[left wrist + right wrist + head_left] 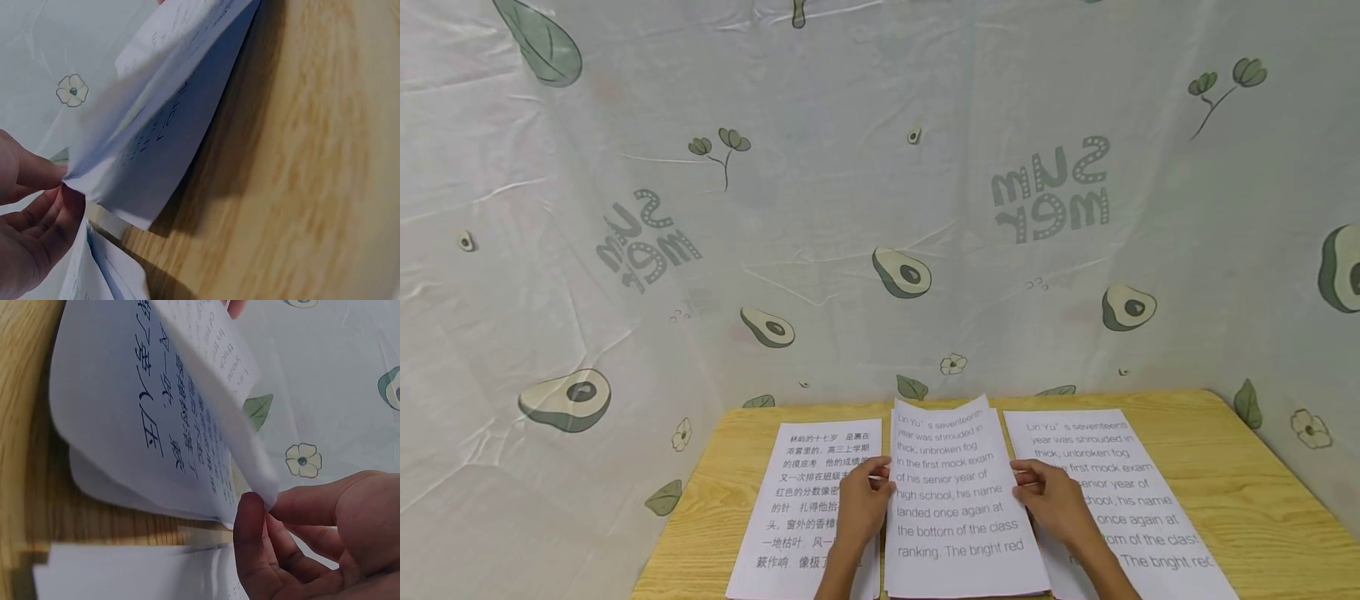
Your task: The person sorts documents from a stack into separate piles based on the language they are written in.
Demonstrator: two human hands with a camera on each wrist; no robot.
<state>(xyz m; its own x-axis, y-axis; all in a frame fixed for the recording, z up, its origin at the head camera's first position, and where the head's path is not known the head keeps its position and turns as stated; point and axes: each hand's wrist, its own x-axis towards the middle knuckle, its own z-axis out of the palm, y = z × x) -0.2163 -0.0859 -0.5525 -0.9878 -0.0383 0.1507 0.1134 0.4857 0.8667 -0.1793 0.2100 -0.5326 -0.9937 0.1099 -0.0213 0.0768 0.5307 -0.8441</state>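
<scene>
A printed sheet of paper [953, 504] with English text is held up at the middle of the table, its upper corners curling. My left hand [862, 502] pinches its left edge between thumb and fingers. On the opposite edge, my right hand [1058, 502] pinches it the same way. Beneath the raised sheet [234, 419], the right wrist view shows paper with Chinese text [150, 406]. In the left wrist view, the thumb and fingers of the left hand [37, 212] meet at the edge of the bent sheet [94, 181].
Left of the middle paper lies a Chinese-text sheet [805, 500], partly covered by the left arm. An English-text sheet [1138, 517] lies to the right, partly under the right arm. The wooden table [1247, 483] meets an avocado-patterned curtain [835, 208] behind.
</scene>
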